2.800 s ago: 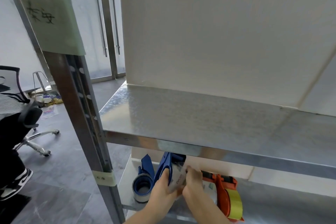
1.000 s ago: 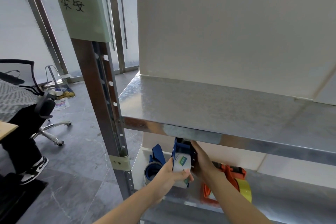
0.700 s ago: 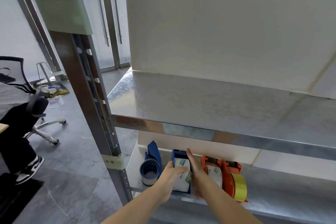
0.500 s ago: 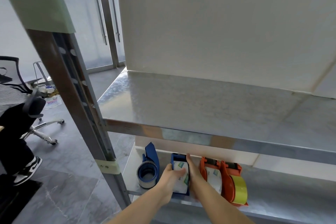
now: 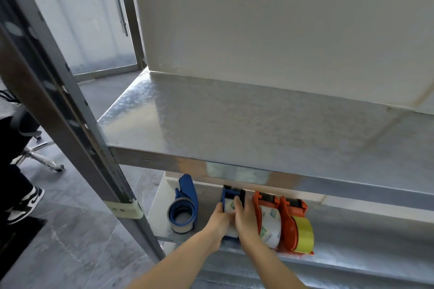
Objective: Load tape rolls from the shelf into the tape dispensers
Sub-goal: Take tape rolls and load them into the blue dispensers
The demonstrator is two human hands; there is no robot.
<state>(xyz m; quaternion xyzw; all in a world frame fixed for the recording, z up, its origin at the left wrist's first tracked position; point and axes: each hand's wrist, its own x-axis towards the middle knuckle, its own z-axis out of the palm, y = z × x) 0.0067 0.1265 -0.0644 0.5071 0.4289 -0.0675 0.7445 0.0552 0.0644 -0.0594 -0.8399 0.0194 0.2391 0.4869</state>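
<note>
On the lower shelf (image 5: 352,239), both hands clasp a printed tape roll (image 5: 229,206), lettering unreadable

Bright, even daylight — soft glare on the upper shelf (image 5: 234,124), blurred upright post (image 5: 58,105).

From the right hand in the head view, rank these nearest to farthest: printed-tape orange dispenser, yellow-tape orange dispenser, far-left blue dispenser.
1. Printed-tape orange dispenser, immediately right of the right hand.
2. Yellow-tape orange dispenser, further right.
3. Far-left blue dispenser, beyond the left hand.
</note>
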